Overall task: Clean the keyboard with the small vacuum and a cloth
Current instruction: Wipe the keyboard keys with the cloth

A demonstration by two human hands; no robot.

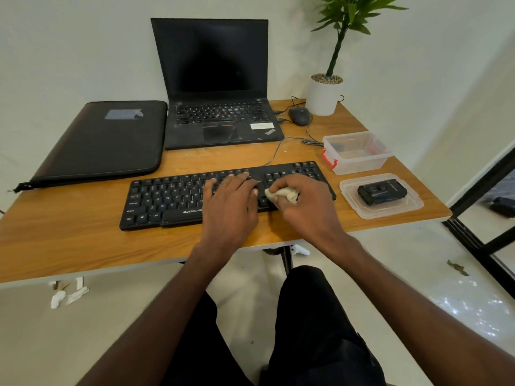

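A black wired keyboard (167, 199) lies across the front of the wooden desk (83, 246). My left hand (231, 201) rests flat on its middle keys, fingers straight and spread. My right hand (303, 201) grips a bunched pale cloth (281, 195) and presses it onto the keys right of centre. A small black vacuum (381, 193) sits on a clear plastic lid (362, 213) at the desk's right edge, apart from both hands.
An open black laptop (220, 87) stands behind the keyboard, a black zip case (106, 140) to its left. A mouse (299, 115), a potted plant (324, 96) and a clear box with red clasp (356, 154) fill the back right. The keyboard cable runs toward the laptop.
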